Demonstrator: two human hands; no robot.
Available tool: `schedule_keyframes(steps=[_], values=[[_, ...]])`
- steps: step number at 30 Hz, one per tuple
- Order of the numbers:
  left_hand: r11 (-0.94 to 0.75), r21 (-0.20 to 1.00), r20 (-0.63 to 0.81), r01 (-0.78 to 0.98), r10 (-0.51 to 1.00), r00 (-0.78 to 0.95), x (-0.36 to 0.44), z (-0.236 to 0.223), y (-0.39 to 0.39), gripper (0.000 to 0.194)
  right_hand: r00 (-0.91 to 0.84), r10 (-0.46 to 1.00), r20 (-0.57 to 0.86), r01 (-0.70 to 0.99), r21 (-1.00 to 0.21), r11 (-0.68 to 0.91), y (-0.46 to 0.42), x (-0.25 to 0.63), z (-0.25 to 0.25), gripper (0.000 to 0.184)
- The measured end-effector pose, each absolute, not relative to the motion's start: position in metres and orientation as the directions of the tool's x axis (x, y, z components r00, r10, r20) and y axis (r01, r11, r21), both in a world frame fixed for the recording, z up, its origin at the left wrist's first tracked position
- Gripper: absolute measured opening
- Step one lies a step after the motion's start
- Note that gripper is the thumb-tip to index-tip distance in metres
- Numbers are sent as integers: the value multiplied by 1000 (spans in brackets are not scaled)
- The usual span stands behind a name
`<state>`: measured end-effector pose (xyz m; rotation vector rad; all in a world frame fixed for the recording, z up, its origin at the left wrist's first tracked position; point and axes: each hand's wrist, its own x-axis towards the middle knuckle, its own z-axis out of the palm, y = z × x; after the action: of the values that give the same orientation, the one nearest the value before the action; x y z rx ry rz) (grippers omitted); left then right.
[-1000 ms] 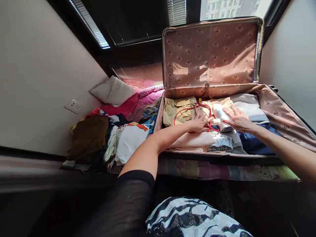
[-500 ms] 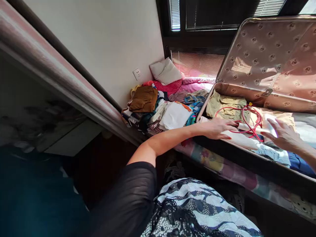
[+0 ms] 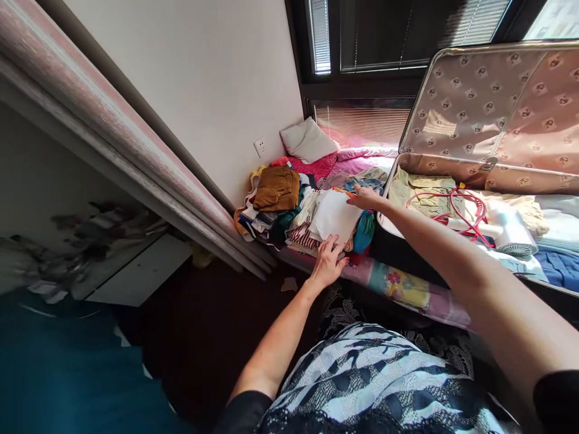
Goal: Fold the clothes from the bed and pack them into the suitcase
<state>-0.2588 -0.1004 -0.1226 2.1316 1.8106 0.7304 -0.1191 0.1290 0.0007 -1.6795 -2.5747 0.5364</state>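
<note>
The person's left hand (image 3: 329, 264) and right hand (image 3: 367, 199), fingers loosely spread, meet the near and far edges of a folded white cloth garment (image 3: 335, 216) atop the clothes pile beside the open suitcase (image 3: 470, 164); whether either grips is unclear. It looks light and floppy, best scooped from beneath both edges

Suitcase lining (image 3: 470, 102): dusty pink, small repeating dark emblems in pale diamonds. Cord (image 3: 461, 217): red. Hair dryer (image 3: 515, 232): white. Folded shirt (image 3: 335, 214): white, orange print. Folded garment (image 3: 277, 188) left of it: plain brown. Pillow (image 3: 307, 140): off-white. Skirt (image 3: 362, 374): black-and-white, wavy bands. Curtain (image 3: 113, 129): pink and grey streaks.
</note>
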Motion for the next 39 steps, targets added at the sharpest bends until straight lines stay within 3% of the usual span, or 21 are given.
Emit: schedule_keyframes(steps=[5,14,17,20,23,26,28,31,35,37,39], values=[[-132,642,279,756,958,-70,-276,-145,-138,32,-409,901,-142,877,-335,345,133,-142,-7,52],[22,827,136,562,962,-237,-289,-159,-152,21,-548,826,-135,711,-596,374,128,-130,14,19],[53,873,82,485,964,-253,-289,-160,-154,21,-601,794,-91,565,-751,342,119,-124,23,23],[86,900,35,426,962,-269,-288,-163,-158,20,-585,811,-23,317,-926,203,114,-113,37,30],[113,906,7,407,960,-281,-289,-165,-160,19,-519,853,48,185,-968,168,111,-91,59,32],[78,910,41,407,960,-277,-292,-159,-154,20,-488,865,115,188,-954,234,107,-62,85,34],[-21,905,163,425,940,-301,-294,-149,-139,29,-453,879,150,215,-938,271,102,-45,101,36],[-201,845,396,496,858,-328,-293,-122,-101,73,-395,901,180,145,-956,254,92,-35,118,38],[-377,834,488,404,844,-221,-282,-80,-35,114,-335,924,184,-54,-983,176,78,-43,134,36],[-427,869,478,249,856,-197,-272,-61,-6,118,-322,929,181,-125,-981,148,73,-48,144,34],[-378,925,377,30,907,-189,-262,-46,14,103,-318,929,190,-169,-975,141,68,-50,155,32]])
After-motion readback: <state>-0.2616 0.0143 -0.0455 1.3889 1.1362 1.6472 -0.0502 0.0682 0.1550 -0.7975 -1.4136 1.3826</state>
